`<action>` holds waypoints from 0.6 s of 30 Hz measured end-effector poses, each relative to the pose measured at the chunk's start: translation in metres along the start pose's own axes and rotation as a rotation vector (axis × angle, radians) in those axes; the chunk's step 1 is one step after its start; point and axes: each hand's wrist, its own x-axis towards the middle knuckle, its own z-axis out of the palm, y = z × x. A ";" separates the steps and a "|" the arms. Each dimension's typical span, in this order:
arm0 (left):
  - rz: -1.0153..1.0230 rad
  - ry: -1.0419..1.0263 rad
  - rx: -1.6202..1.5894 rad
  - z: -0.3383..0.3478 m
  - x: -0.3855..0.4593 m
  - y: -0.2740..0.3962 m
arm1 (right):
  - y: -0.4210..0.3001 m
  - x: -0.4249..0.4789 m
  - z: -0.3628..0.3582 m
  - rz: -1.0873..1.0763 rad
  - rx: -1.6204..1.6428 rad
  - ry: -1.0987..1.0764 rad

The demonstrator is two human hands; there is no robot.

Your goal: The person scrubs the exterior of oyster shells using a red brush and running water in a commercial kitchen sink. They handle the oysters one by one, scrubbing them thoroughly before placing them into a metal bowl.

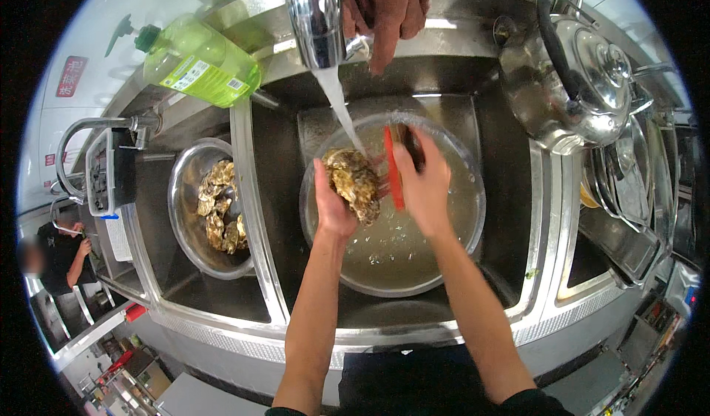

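My left hand (337, 208) holds a large oyster (355, 183) over a metal basin (477, 216) of cloudy water in the middle sink. In my right hand (424, 183) is a scrubbing brush (395, 166) with a red edge. Its bristles face the oyster's right side and look blurred, so I cannot tell whether they touch. Running water (339, 105) falls from the chrome faucet (316, 28) beside the top of the shell. To the left, several oysters (215, 194) lie in a second steel bowl (186, 249).
A green pump bottle (202, 61) stands behind the left divider (252, 194). Brown gloves (388, 5) hang by the faucet. A steel kettle (577, 77) and metal trays (627, 249) are at the right. Another person (64, 255) works at the far left.
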 end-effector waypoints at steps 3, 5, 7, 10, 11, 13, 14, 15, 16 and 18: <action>-0.012 -0.124 -0.055 -0.008 0.008 0.003 | 0.007 -0.035 -0.005 0.216 0.234 -0.060; -0.003 -0.046 0.071 -0.003 0.010 0.002 | 0.010 -0.041 -0.002 0.220 0.315 -0.069; 0.031 -0.059 0.082 -0.017 0.010 -0.004 | 0.015 -0.048 0.007 0.166 0.315 -0.034; 0.092 0.119 0.091 -0.010 -0.006 -0.024 | 0.011 -0.058 0.012 0.129 0.168 -0.005; 0.087 0.066 0.056 -0.011 -0.004 -0.026 | 0.006 -0.065 0.005 0.052 0.058 -0.038; 0.095 -0.032 -0.011 -0.017 -0.003 -0.024 | -0.003 -0.080 0.000 -0.110 -0.152 -0.119; 0.090 -0.023 -0.026 -0.022 0.002 -0.022 | -0.003 -0.087 0.002 -0.237 -0.075 -0.090; 0.052 -0.064 -0.015 -0.021 0.002 -0.022 | -0.003 -0.080 0.003 -0.263 -0.132 -0.089; 0.021 -0.001 0.033 -0.023 -0.002 -0.028 | -0.005 -0.065 0.004 -0.283 -0.191 -0.081; 0.006 0.075 0.076 -0.028 -0.007 -0.041 | -0.016 -0.016 0.011 -0.306 -0.319 -0.044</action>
